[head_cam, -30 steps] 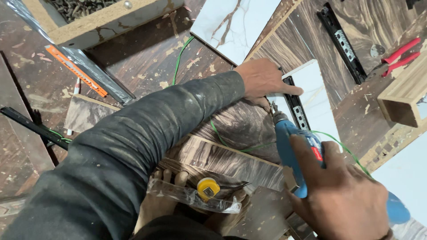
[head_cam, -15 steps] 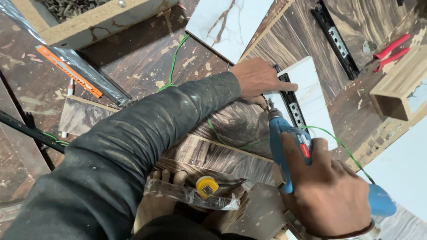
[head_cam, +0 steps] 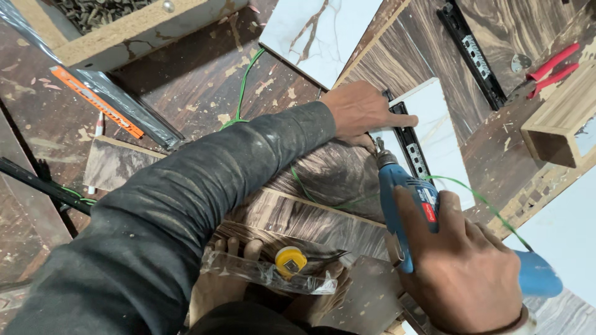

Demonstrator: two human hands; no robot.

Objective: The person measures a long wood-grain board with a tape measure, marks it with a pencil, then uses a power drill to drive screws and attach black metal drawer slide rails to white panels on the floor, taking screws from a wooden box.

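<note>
Right hand: my right hand (head_cam: 462, 273) is wrapped tight round the grip of a blue drill (head_cam: 406, 205), fingers pressed closed on the handle.
Drill: its long axis runs from my hand at lower right up and slightly left, nose pointing away from me; the tip meets the near end of a black drawer rail (head_cam: 410, 146). A small red label sits on the drill's body just above my fingers.
Left hand: my left hand (head_cam: 363, 111) lies flat, fingers laid together and pressing on the rail's far end, the dark sleeve (head_cam: 186, 211) crossing the whole bench.
Rail: it lies on a narrow white board (head_cam: 444, 133), lengthwise along it, running up-left to lower-right.
Board: it rests on brown wood-grain panels (head_cam: 323, 186), right of centre.
Cord: a green cord (head_cam: 242, 87) loops from the top, passes under my sleeve and comes out toward the drill.
Packet: a clear plastic packet (head_cam: 273, 276) with a round yellow piece (head_cam: 290, 260) in it lies near my body, by bare toes (head_cam: 239, 251).
Strip: a long orange strip (head_cam: 96, 102) in a clear sleeve lies slantwise at upper left.
Pliers: red-handled pliers (head_cam: 552, 68) lie at upper right, well apart, beside a second black rail (head_cam: 472, 56).
Tile: a white marbled panel (head_cam: 316, 34) lies at the top.
Box: a wooden tray (head_cam: 143, 31) of dark screws sits at top left.
</note>
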